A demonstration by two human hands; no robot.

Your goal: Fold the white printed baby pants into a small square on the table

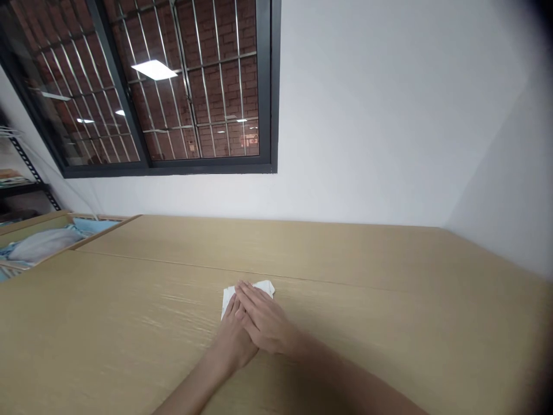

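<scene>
A thin white wipe (270, 287), either paper or cloth, lies flat on the wooden tabletop (367, 323). My left hand (235, 329) rests palm down on it, fingers stretched forward. Across the back of that hand lies my right hand (263, 320), its fingers straight and pointing forward and left. The right hand hides part of the left fingers and the middle of the wipe. Shiny, wet-looking streaks (181, 302) mark the wood to the left of the hands.
A seam (173, 261) runs across the wood beyond my hands. At the far left, an open wooden compartment (108, 228) holds blue and whitish fabric or bags. A black metal shelf rack (32, 167) stands behind it. White walls and a barred window (173, 163) rise at the back.
</scene>
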